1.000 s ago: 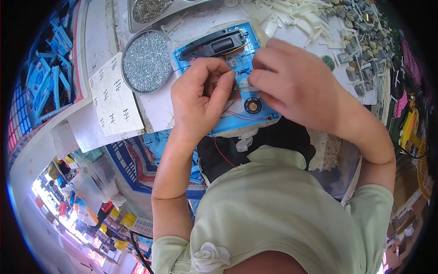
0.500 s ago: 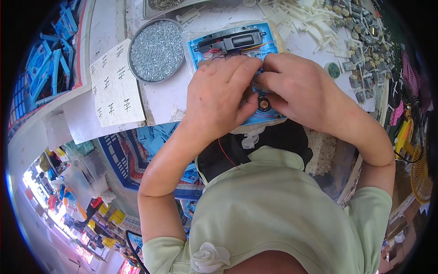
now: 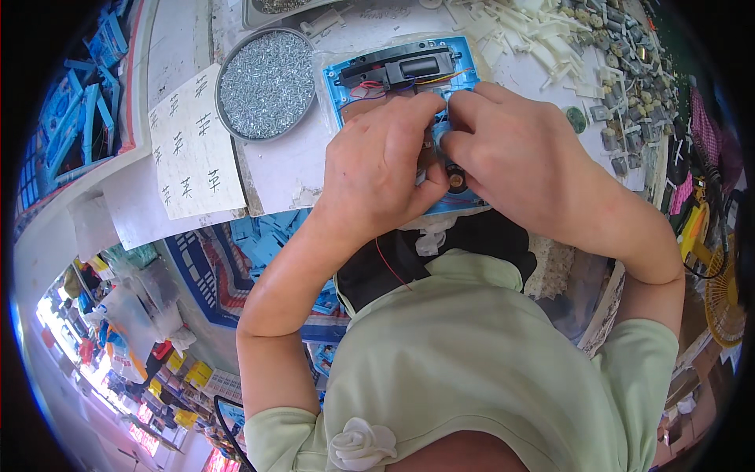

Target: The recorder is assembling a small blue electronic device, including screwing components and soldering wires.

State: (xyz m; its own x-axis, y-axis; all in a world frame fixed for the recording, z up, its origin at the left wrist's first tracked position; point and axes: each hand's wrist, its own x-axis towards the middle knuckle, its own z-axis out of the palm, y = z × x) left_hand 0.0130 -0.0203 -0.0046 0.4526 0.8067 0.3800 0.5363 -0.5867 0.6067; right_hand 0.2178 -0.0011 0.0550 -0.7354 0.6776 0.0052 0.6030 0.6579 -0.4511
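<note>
A blue plastic casing (image 3: pixel 341 94) lies open on the table edge in front of me, on clear plastic wrap. Across its far part runs a black plastic piece (image 3: pixel 425 68), with thin red, purple and yellow wires around it. My left hand (image 3: pixel 381 161) is bent over the casing's left side, fingers curled in and thumb low. From the right, my right hand (image 3: pixel 519 149) reaches in, thumb and forefinger closed on something small that I cannot make out. Below those fingertips sits a round black part with a brass-coloured centre (image 3: pixel 456 181). My hands hide the casing's middle.
Left of the casing stand a round tray of small metal screws (image 3: pixel 267 85) and a handwritten paper sheet (image 3: pixel 197 149). White plastic parts (image 3: pixel 519 35) and many small motors (image 3: pixel 621 102) cover the far right. A blue crate (image 3: pixel 208 275) with blue parts is below the table edge.
My right hand has shifted slightly right and toward me. My left fingers have drawn back a little, so more wires and a brown area inside the casing show.
</note>
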